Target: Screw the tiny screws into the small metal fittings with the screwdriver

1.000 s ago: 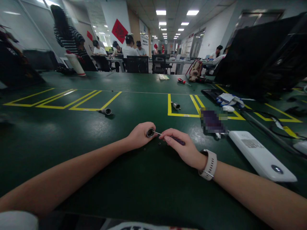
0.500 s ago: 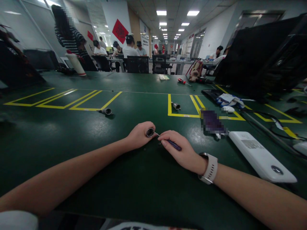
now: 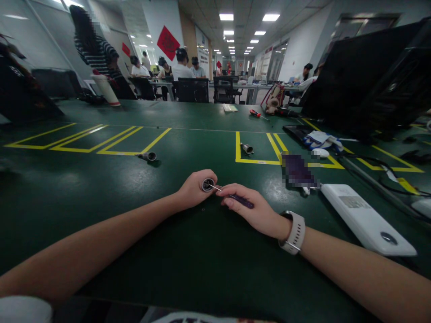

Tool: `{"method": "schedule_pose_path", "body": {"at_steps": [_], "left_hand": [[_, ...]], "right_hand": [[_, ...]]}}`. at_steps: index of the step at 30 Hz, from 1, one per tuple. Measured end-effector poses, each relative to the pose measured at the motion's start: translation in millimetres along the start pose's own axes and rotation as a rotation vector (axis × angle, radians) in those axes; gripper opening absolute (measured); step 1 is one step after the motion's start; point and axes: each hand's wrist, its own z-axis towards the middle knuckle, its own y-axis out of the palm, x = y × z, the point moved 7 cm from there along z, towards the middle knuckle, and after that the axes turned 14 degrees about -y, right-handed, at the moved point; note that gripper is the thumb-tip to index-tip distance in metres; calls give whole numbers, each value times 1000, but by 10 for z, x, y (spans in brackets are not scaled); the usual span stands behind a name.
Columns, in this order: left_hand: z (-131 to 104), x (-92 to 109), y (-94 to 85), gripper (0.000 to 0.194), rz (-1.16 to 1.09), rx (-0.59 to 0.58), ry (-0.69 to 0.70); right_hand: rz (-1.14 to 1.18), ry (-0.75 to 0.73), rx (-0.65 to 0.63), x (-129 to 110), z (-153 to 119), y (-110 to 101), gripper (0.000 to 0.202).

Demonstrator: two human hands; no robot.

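Note:
My left hand [image 3: 192, 190] is closed around a round, hollow metal fitting [image 3: 208, 184], its open end facing me. Between the fingers of my right hand [image 3: 251, 208] is a thin screwdriver with a dark purple handle [image 3: 241, 201]. The tool's slim shaft reaches into the mouth of the fitting; what its tip touches inside is too small to make out. A tiny ring [image 3: 203, 209] lies on the green table just below my left hand. Similar metal fittings rest farther off, one at the left [image 3: 148, 156] and another inside a yellow outline [image 3: 247, 148].
To the right lie a white power bank [image 3: 368, 220], a blurred dark phone [image 3: 299, 171], cables and gloves [image 3: 323, 140]. A red screwdriver [image 3: 257, 114] lies farther back. A large black case [image 3: 363, 80] stands at the right, a bottle [image 3: 107, 91] at the back left. People sit beyond.
The screwdriver tip has moved left into the fitting's mouth, and my right hand has shifted slightly left. The fitting has moved a little left. A second tiny ring near my right fingers no longer shows.

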Motion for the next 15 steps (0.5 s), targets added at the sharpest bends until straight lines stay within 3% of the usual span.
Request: {"method": "schedule_pose_path", "body": {"at_steps": [7,15], "left_hand": [[-10,26,22,15,2,-37,23],[-19,63,47,18,52,-71,40]], "right_hand": [[50,-2,-12,-43,10,-13,19],[59,8,76,-37,4,-67,19]]}}
